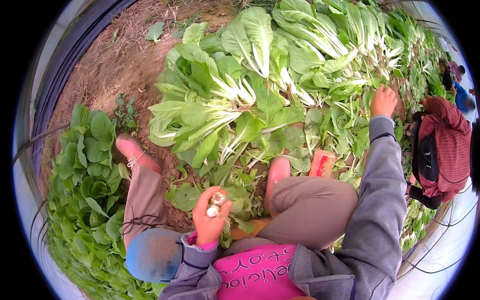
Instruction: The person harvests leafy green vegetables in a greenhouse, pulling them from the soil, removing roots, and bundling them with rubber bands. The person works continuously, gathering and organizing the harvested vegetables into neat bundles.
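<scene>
My left hand (212,217) is closed around the stem ends of leafy greens, whose pale, round bases (213,210) show between thumb and fingers; their leaves seem to hang below. My right hand (384,100) reaches out at the upper right, over small leaves at the edge of the pulled greens; whether it grips anything cannot be made out. Beyond my boots lies a heap of uprooted leafy greens (204,108) with white stalks and soiled roots. More uprooted greens (337,41) lie in a row running to the upper right.
Standing greens (86,180) grow at the left. An orange-red block-like object (322,163) lies beside my right boot (278,172). A person in a dark red striped top (444,146) is bent over at the right, with other people farther off. Dark sheeting (69,63) edges the soil.
</scene>
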Available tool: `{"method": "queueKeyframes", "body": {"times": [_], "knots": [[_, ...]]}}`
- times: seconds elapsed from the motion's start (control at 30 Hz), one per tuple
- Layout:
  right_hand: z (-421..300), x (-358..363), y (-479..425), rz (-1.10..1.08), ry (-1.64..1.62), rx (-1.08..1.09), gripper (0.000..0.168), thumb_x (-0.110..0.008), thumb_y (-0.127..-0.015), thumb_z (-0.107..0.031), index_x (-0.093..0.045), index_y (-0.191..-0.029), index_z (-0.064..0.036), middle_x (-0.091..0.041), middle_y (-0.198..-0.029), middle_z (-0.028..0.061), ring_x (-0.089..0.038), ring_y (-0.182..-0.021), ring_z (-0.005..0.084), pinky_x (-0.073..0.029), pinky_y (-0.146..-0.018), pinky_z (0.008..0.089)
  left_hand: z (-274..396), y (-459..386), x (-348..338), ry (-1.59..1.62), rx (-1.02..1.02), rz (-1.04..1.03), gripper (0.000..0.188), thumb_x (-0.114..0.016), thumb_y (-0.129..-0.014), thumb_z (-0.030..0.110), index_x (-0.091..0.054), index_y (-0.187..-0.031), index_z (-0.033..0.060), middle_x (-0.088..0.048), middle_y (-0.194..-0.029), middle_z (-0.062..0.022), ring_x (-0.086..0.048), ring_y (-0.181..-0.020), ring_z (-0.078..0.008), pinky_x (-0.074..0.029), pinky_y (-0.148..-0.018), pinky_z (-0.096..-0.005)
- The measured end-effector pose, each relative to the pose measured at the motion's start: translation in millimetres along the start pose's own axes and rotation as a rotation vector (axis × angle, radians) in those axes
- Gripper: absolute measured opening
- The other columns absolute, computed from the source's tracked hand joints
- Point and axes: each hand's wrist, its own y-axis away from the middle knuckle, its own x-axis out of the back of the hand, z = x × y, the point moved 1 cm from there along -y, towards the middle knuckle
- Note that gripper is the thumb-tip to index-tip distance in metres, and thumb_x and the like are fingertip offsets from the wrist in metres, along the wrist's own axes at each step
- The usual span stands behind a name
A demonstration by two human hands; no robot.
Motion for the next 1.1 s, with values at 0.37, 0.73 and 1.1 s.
{"method": "queueKeyframes", "body": {"times": [0.37, 0.73, 1.1], "knots": [[-209, -74, 54, -0.796, -0.802, 0.143, 0.030, -0.058, -0.073, -0.013, -0.056, -0.101, -0.006, -0.055, -0.102, 0.0224, -0.057, -0.092, 0.0394, -0.047, -0.079, 0.0438, -6, -23, -6, -0.037, 0.091, 0.037, 0.037, -0.068, -0.076, 0.000, -0.054, -0.110, 0.0015, -0.061, -0.094, -0.0053, -0.056, -0.083, -0.0101, -0.045, -0.076, -0.0239], [-209, -74, 52, -0.905, -1.027, -0.026, 0.045, -0.066, -0.065, -0.012, -0.043, -0.103, 0.000, -0.060, -0.095, 0.0256, -0.059, -0.091, 0.0389, -0.046, -0.081, 0.0436, -8, -21, -17, -0.056, 0.046, -0.011, 0.036, -0.068, -0.075, 0.000, -0.055, -0.108, 0.0017, -0.060, -0.092, -0.0038, -0.054, -0.080, -0.0096, -0.046, -0.072, -0.0241], [-137, 39, -32, -0.999, -1.209, -0.068, 0.033, -0.066, -0.073, -0.024, -0.063, -0.096, 0.000, -0.063, -0.091, 0.0200, -0.061, -0.087, 0.0324, -0.047, -0.077, 0.0391, -14, -16, -13, 0.012, 0.002, 0.017, 0.038, -0.069, -0.072, 0.000, -0.056, -0.108, 0.0013, -0.060, -0.093, -0.0042, -0.055, -0.083, -0.0095, -0.046, -0.073, -0.0236]]}}
